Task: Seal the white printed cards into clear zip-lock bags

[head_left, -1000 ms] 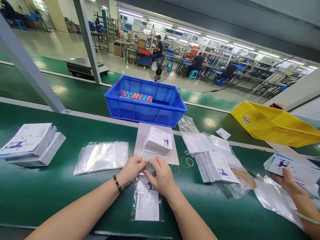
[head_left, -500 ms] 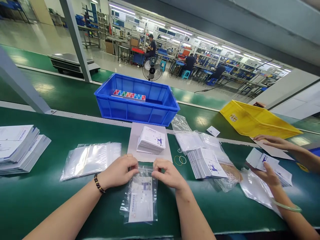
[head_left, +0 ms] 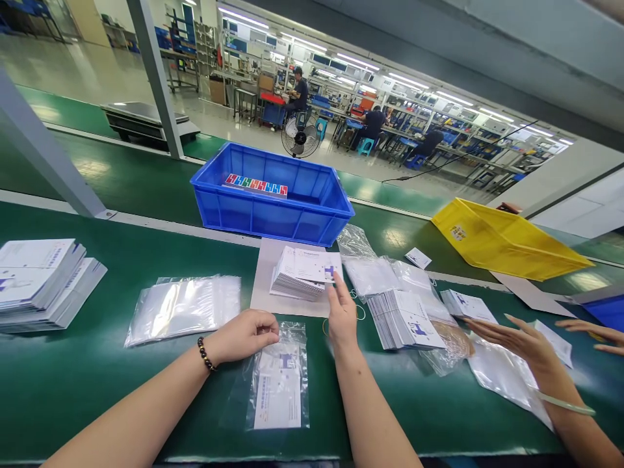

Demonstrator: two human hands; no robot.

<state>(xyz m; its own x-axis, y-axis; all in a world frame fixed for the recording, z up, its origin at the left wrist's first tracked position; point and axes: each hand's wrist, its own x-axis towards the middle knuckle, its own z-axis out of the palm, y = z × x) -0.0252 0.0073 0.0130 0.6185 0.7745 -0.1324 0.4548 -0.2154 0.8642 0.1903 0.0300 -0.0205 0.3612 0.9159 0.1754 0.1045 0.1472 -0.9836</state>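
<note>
My left hand (head_left: 256, 335) pinches the top edge of a clear plastic bag (head_left: 304, 390) lying on the green work surface. Inside the bag is a white booklet (head_left: 277, 400) with purple print. My right hand (head_left: 343, 318) has the right end of another white booklet (head_left: 312, 264) at its fingertips. That booklet sits shifted to the right on top of a stack of booklets (head_left: 292, 286), which rests on a grey-white sheet (head_left: 260, 292). Left of my left hand lies a pile of empty clear bags (head_left: 182, 309).
A blue bin (head_left: 273, 218) stands behind the stack. More booklets (head_left: 34, 279) are piled at far left, others (head_left: 404, 322) lie fanned at right near rubber bands (head_left: 361, 312). A co-worker's hands (head_left: 526, 341) are beside booklets at right, before a yellow bin (head_left: 507, 240).
My right hand has left the bag's top and moved up and right to the stack, where the top booklet has shifted right. My left hand stays at the bag. The co-worker's hand no longer holds booklets.
</note>
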